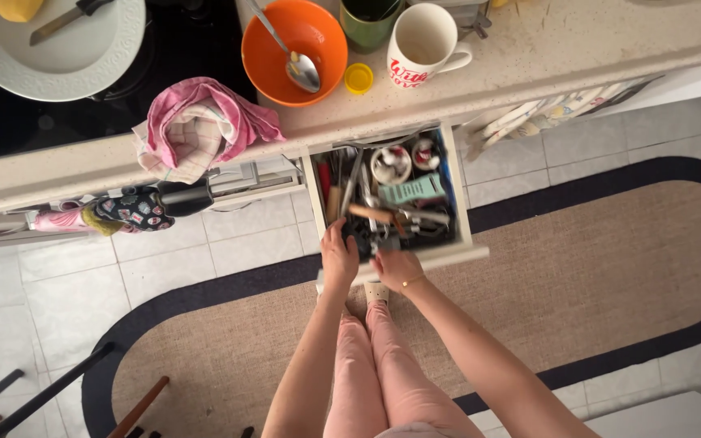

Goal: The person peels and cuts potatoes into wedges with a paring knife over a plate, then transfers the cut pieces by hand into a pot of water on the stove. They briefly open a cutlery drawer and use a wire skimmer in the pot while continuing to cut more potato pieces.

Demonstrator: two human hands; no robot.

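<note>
A white kitchen drawer (466,212) stands pulled out under the speckled counter (529,57), crammed with several utensils (383,212), small round tins and a pale green packet. My left hand (338,258) reaches into the drawer's near left corner among dark utensils; what its fingers touch is hidden. My right hand (397,266) rests on the drawer's front edge, fingers curled over it, with a thin gold bracelet on the wrist.
On the counter sit an orange bowl (306,69) with a spoon, a white mug (422,42), a green cup, a yellow lid and a pink checked cloth (198,123). A white plate (54,57) holds a knife. A woven rug (594,268) covers the tiled floor.
</note>
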